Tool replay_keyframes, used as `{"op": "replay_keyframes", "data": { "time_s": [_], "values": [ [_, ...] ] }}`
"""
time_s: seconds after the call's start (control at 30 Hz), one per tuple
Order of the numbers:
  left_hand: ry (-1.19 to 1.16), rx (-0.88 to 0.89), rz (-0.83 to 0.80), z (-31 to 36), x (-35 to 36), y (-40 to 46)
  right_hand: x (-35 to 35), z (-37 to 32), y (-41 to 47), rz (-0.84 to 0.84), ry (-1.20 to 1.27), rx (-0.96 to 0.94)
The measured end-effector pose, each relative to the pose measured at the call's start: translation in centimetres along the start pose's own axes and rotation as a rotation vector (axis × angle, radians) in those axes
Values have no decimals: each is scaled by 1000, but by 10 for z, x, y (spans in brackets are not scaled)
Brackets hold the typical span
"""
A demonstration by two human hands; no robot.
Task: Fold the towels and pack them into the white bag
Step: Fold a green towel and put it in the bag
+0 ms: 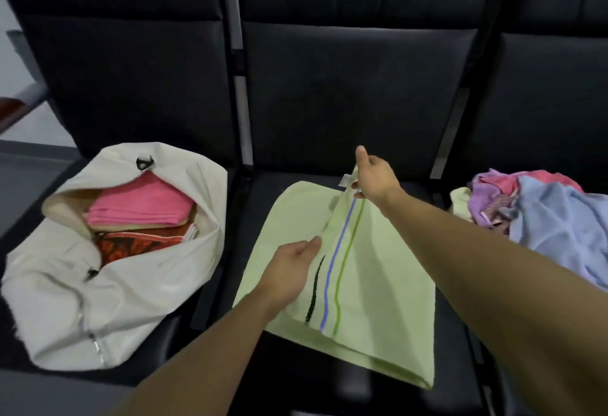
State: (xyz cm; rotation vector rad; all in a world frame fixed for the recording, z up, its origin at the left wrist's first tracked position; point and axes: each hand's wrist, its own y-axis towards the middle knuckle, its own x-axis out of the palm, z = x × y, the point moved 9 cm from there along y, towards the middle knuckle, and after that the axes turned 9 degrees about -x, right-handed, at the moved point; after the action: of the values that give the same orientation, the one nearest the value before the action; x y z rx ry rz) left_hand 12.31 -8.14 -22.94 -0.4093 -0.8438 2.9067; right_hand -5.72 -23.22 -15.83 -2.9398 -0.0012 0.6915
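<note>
Now — green towel (378, 284) lies on the middle seat (329, 113), one edge lifted. Right hand (375, 175) pinches the far corner, raised; left hand (292, 267) grips the near fold, fingers curled on cloth. White bag (131, 284) sits on the left seat, mouth open — pink towel (141, 205) inside. Loose towels (543, 211) heaped on the right seat.

A pale green towel (368, 287) with black, blue and green stripes lay half folded on the middle black seat (348, 113), the right hand (375, 174) pinching its far corner up off the seat and the left hand (292, 271) holding the near part of the lifted flap. Left of the towel sat the white bag (98, 287), open, with a folded pink towel (141, 203) on top of a red patterned one (138, 243) inside. Right of the towel lay a heap of unfolded towels (543, 215) in blue, purple and pink.
</note>
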Motion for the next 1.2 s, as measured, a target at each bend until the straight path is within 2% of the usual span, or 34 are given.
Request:
{"op": "replay_keyframes", "data": {
  "time_s": [0.17,0.23,0.3,0.43,0.7,0.77,0.87,0.93,1.0,1.03,1.13,1.2],
  "values": [
    [-105,40,10,-16,-42,-2,44,-18,12,69,-65,-77],
    [-142,50,28,-19,-56,-1,65,-23,16,40,-70,-84],
    [-138,64,117,-21,-75,-2,89,-25,21,-17,-76,-80],
    [12,-14,313,-51,-116,8,135,-17,30,-130,-87,-50],
    [556,-152,510,-81,-132,33,186,11,39,-333,7,43],
    [616,-163,593,-74,-129,29,178,15,41,-294,47,25],
    [646,-184,612,-63,-112,30,137,21,40,-123,21,-48],
    [644,-91,663,-44,-105,33,95,38,31,10,-82,-65],
    [764,65,707,-22,-97,45,54,66,14,99,-240,-38],
    [781,62,687,-18,-97,56,37,80,3,112,-345,-20],
    [614,-240,533,-35,-110,87,1,114,-36,100,-635,65],
    [521,-316,480,-46,-113,95,-20,132,-62,123,-708,163]
  ]
}}
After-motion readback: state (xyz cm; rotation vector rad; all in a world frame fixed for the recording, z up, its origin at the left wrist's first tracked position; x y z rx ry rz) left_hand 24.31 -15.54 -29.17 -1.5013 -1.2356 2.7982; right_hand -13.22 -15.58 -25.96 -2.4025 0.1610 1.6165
